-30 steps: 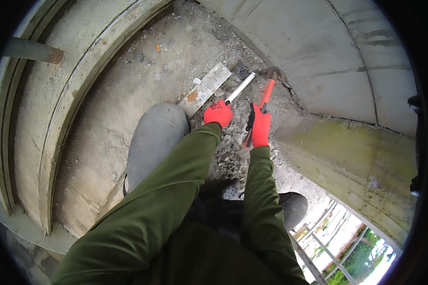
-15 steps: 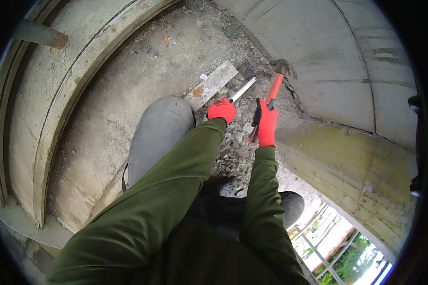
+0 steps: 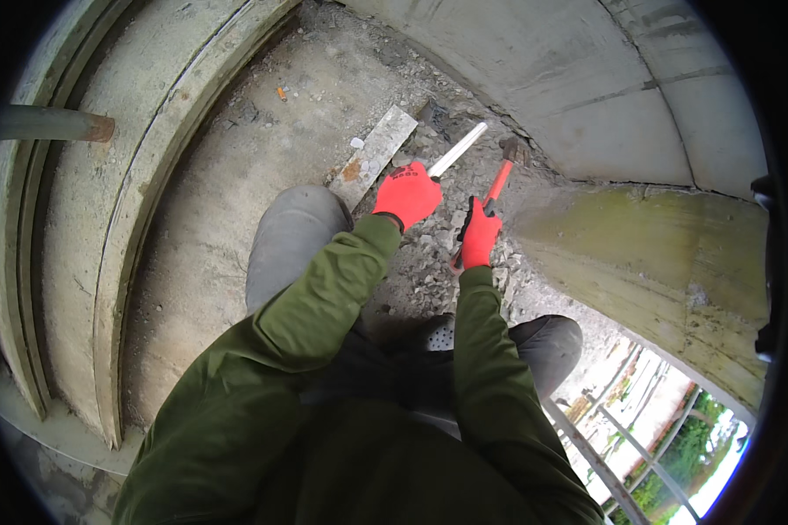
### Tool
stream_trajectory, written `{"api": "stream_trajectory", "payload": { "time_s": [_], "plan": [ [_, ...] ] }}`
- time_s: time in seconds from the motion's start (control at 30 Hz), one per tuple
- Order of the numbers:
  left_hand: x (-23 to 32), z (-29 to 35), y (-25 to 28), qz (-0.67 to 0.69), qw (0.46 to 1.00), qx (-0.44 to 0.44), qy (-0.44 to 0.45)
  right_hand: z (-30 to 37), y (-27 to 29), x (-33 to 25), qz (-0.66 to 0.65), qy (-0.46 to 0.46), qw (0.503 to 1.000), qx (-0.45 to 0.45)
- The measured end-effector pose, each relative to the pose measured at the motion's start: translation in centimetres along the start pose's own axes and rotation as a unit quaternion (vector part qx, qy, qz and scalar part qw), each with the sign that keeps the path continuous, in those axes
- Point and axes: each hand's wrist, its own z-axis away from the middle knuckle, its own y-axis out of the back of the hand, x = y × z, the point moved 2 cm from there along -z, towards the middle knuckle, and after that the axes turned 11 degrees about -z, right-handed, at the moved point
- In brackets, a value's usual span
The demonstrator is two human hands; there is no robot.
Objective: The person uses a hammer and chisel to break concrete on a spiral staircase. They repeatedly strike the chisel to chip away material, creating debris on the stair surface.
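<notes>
My left hand [image 3: 409,196], in a red glove, is closed around a pale metal chisel [image 3: 458,151] that slants up and to the right over the broken ground. To its right, my gloved right hand [image 3: 480,234] grips a hammer [image 3: 498,179] by its orange and black handle. The dark hammer head [image 3: 515,150] is at the far end, close to the foot of the grey wall. Beneath both hands lies grey rubble [image 3: 429,255]. The chisel's tip appears apart from the hammer head; whether it touches anything, I cannot tell.
A flat board [image 3: 374,157] lies on the concrete floor beside my left knee [image 3: 299,229]. The grey wall [image 3: 578,96] rises ahead and a yellowish wall [image 3: 639,236] stands at right. Curved concrete ledges [image 3: 140,210] and a pipe [image 3: 57,123] are at left. Railings [image 3: 648,446] show lower right.
My left hand has come up with the chisel and looks larger. The hammer sits lower and slightly nearer. The whole view has shifted and turned a little.
</notes>
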Motion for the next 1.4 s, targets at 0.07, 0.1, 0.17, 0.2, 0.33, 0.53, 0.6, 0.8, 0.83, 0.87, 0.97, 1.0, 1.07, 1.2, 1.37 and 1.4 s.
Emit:
{"api": "stream_trajectory", "payload": {
  "time_s": [0.07, 0.1, 0.17, 0.2, 0.33, 0.53, 0.6, 0.8, 0.83, 0.87, 0.97, 1.0, 1.07, 1.2, 1.37, 1.4],
  "plan": [
    [0.2, 0.4, 4.8, -0.059, 0.995, 0.060, -0.048, 0.9, -0.3, -3.0, -0.047, -0.005, 0.998, -0.039],
    [0.4, 0.8, 7.5, -0.066, 0.992, 0.091, -0.056, 0.5, -0.5, -3.8, -0.052, 0.024, 0.998, -0.040],
    [-3.0, 1.1, 11.8, -0.106, 0.977, 0.173, -0.064, 2.0, -2.0, -6.6, -0.071, 0.035, 0.994, -0.072],
    [-5.3, 0.7, 13.5, -0.134, 0.963, 0.222, -0.074, 3.1, -2.6, -8.3, -0.095, 0.032, 0.990, -0.097],
    [-14.4, 0.0, 15.6, -0.208, 0.956, 0.196, -0.061, 7.5, -4.7, -13.5, -0.136, 0.019, 0.973, -0.187],
    [-20.9, 0.6, 11.6, -0.212, 0.961, 0.179, -0.023, 11.9, -8.0, -17.9, -0.184, 0.136, 0.929, -0.291],
    [-19.9, 1.0, 11.4, -0.242, 0.953, 0.181, -0.023, 13.7, -8.4, -20.5, -0.199, 0.171, 0.912, -0.315],
    [-18.3, 1.4, 13.0, -0.342, 0.932, 0.117, -0.039, 12.8, -12.8, -18.7, -0.028, 0.219, 0.924, -0.313],
    [-18.7, 1.2, 12.6, -0.347, 0.930, 0.107, -0.052, 10.9, -14.2, -16.0, 0.082, 0.159, 0.933, -0.312],
    [-18.8, 0.8, 12.7, -0.355, 0.927, 0.104, -0.063, 10.5, -14.9, -15.7, 0.185, 0.100, 0.927, -0.310],
    [-18.9, 1.4, 11.7, -0.356, 0.929, 0.089, -0.047, 10.6, -14.9, -16.1, 0.079, 0.072, 0.940, -0.323],
    [-19.1, 1.6, 11.6, -0.337, 0.936, 0.092, -0.050, 11.3, -14.1, -16.3, 0.057, 0.035, 0.940, -0.336],
    [-19.5, 1.5, 11.7, -0.297, 0.948, 0.102, -0.058, 12.4, -12.7, -16.8, -0.023, 0.008, 0.939, -0.343],
    [-21.4, 0.8, 11.8, -0.186, 0.965, 0.156, -0.097, 13.4, -9.1, -14.8, -0.170, -0.058, 0.928, -0.327],
    [-18.5, 2.1, 14.7, -0.061, 0.995, 0.077, 0.009, 11.7, -5.8, -8.7, -0.252, -0.156, 0.923, -0.245],
    [-17.7, 2.3, 15.1, -0.026, 0.998, 0.051, 0.009, 11.4, -5.4, -7.6, -0.260, -0.174, 0.922, -0.229]
  ]
}}
